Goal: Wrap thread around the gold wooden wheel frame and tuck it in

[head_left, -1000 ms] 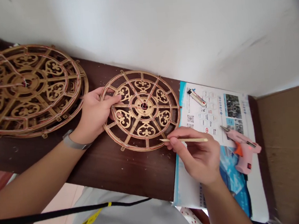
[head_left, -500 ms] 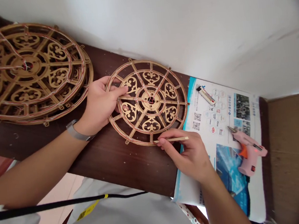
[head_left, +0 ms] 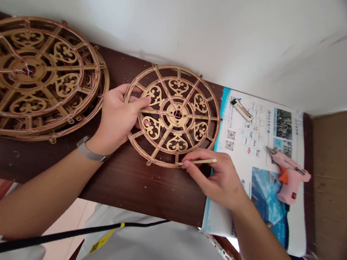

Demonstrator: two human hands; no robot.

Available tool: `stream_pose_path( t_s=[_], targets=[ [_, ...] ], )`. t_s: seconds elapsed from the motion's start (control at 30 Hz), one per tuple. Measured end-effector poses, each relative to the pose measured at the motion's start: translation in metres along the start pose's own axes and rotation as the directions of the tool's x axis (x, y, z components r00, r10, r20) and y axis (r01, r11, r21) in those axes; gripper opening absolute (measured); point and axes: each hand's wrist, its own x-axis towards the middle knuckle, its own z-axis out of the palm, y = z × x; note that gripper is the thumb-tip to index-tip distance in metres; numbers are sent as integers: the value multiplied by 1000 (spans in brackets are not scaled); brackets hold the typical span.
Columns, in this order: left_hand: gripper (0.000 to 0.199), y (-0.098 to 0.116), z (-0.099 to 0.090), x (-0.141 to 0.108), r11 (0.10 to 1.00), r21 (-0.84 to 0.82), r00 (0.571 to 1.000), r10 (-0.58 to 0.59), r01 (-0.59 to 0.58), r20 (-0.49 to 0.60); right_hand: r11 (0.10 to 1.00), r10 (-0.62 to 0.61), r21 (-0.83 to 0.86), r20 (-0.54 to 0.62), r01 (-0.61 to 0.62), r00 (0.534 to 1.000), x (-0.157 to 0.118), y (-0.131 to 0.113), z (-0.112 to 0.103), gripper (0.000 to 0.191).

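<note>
A round gold openwork frame with scroll cut-outs and thin red and white wires along its rings is in the middle of the view. My left hand grips its left edge, thumb on top and other fingers partly hidden behind. In my right hand a thin pale wooden stick is pinched between thumb and fingers. The stick's tip meets the frame's lower rim, where a wire runs; whether it presses on the wire I cannot tell.
Stacked larger gold frames with wires lie at the left. On a printed sheet at the right are a pink glue gun and a lighter. A white wall rises behind the dark table; cardboard stands far right.
The camera view has shifted slightly, so the stack sits a little higher and the held frame a little to the right. Both hands keep their grips, with the stick at the lower rim.
</note>
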Motion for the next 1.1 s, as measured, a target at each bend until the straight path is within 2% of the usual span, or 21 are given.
stream_pose_path(
  t_s=[0.33,0.8,1.1],
  targets=[
    [17,-4,-1,1,999,34,1000,1,-2,27,996,-93,-2,27,93,995,0,9,4,12],
    [20,-10,-3,1,998,53,997,30,-34,76,996,-80,-29,-59,78,995,4,13,12,16],
    [17,-3,3,1,999,46,1000,1,-2,31,1000,21,5,-72,-20,997,4,15,15,25]
  ],
)
